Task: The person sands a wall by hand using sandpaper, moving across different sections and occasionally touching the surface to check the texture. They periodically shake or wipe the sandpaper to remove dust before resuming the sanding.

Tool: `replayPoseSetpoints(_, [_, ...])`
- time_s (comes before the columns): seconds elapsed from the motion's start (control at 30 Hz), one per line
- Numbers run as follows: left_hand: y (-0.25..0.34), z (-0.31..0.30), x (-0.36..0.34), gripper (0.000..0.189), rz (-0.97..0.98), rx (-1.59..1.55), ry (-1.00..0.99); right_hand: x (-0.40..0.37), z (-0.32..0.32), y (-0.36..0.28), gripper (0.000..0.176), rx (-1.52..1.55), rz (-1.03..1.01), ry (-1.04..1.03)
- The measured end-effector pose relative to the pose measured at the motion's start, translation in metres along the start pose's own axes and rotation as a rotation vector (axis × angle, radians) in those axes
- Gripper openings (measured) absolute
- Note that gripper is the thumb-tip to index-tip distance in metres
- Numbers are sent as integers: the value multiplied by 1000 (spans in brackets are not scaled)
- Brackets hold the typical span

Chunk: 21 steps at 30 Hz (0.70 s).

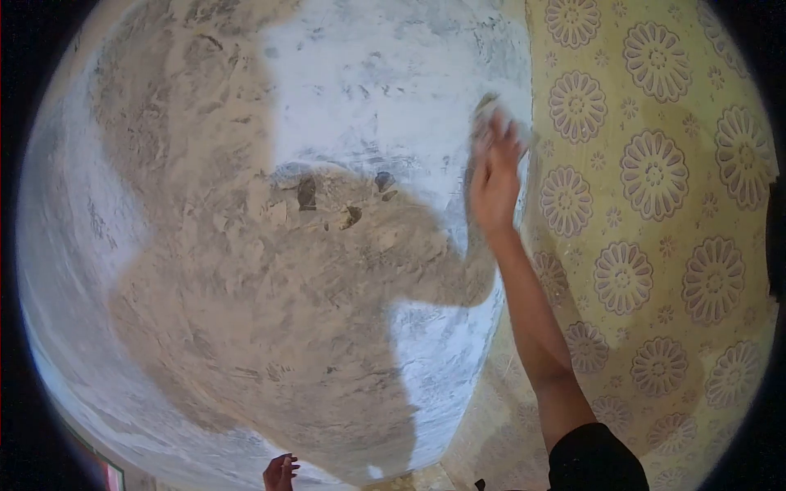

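Stretched up along the right side of a rough plaster wall [270, 286], my right hand [498, 176] presses a pale, flat cloth-like piece [514, 123] against the surface. Motion blur hides its exact kind. The hand is close to the edge where the plaster meets a patterned yellow surface. At the bottom of the view, my left hand [281, 473] shows only in part, its fingers loosely curled and slightly apart. Nothing is visible in it, and it is apart from the piece in my right hand.
Yellow wallpaper-like covering with flower rosettes [655, 176] runs down the right side. The plaster has dark chipped spots [307, 195] near its middle. A large shadow falls across it, with bright sunlit patches [368, 90] around. A reddish-pink framed item [113, 476] shows at lower left.
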<state>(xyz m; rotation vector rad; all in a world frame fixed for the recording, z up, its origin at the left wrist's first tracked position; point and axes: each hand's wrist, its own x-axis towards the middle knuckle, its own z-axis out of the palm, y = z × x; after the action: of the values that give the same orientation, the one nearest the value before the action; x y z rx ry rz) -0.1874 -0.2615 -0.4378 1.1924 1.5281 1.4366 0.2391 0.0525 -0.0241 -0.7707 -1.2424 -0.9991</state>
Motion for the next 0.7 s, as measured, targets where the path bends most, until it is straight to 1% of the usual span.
replayPoseSetpoints(0.03, [-10, -5, 1, 42, -23, 15, 10, 24, 7, 3, 35, 1, -4, -6])
replayPoseSetpoints(0.1, [-16, -5, 6, 42, -44, 32, 26, 62, 20, -4, 22, 522, 117, 115])
replayPoseSetpoints(0.13, [-10, -3, 11, 42, -17, 48, 31, 67, 23, -35, 20, 519, 134, 40])
replayPoseSetpoints(0.17, [-3, 1, 15, 42, 9, 65, 34, 62, 43, -54, 15, 466, -42, 66])
replayPoseSetpoints(0.2, [3, 7, 20, 42, 5, 67, 37, 49, 38, -90, 35, 369, -158, 11])
replayPoseSetpoints(0.23, [11, 16, 27, 42, 17, 30, 22, 35, 34, -126, 47, 143, -292, -209])
replayPoseSetpoints(0.27, [17, 23, 30, 42, 29, -6, 8, 1, 29, -140, 52, 402, -368, -194])
replayPoseSetpoints(0.3, [22, 29, 32, 42, 45, 13, 7, -22, 15, -150, 55, 480, -378, -317])
replayPoseSetpoints(0.33, [26, 34, 31, 42, 66, 32, 10, -41, 6, -147, 56, 436, -350, -331])
replayPoseSetpoints(0.37, [24, 34, 28, 42, 78, 45, 18, -56, 2, -130, 57, 393, -323, -336])
replayPoseSetpoints(0.4, [10, 28, 24, 43, 104, 55, -3, -64, 4, -99, 55, 368, -199, -365])
replayPoseSetpoints(0.43, [14, 28, 11, 42, 52, 38, 59, -63, 11, -64, 49, 221, -188, -208])
replayPoseSetpoints(0.47, [1, 24, 2, 41, -7, -33, 90, -35, -2, -47, 38, 125, -48, -234])
replayPoseSetpoints(0.5, [-23, 19, -3, 41, -51, -127, 123, -11, -3, -34, 38, 210, 41, -82])
replayPoseSetpoints(0.53, [-39, 15, -5, 41, -51, -133, 117, 14, 2, -29, 37, 282, 176, -53])
replayPoseSetpoints(0.6, [-63, 4, -5, 43, -64, -17, 118, 48, 19, -37, 39, 452, 83, -19])
replayPoseSetpoints(0.63, [-78, 0, 0, 45, 2, -109, 99, 49, 23, -56, 41, 355, 16, -12])
replayPoseSetpoints(0.67, [-70, 4, 3, 45, -8, -111, 89, 45, 27, -77, 43, 258, -55, -9])
replayPoseSetpoints(0.7, [-48, 13, 9, 45, -34, -85, 104, 31, 21, -91, 45, 250, -124, -95])
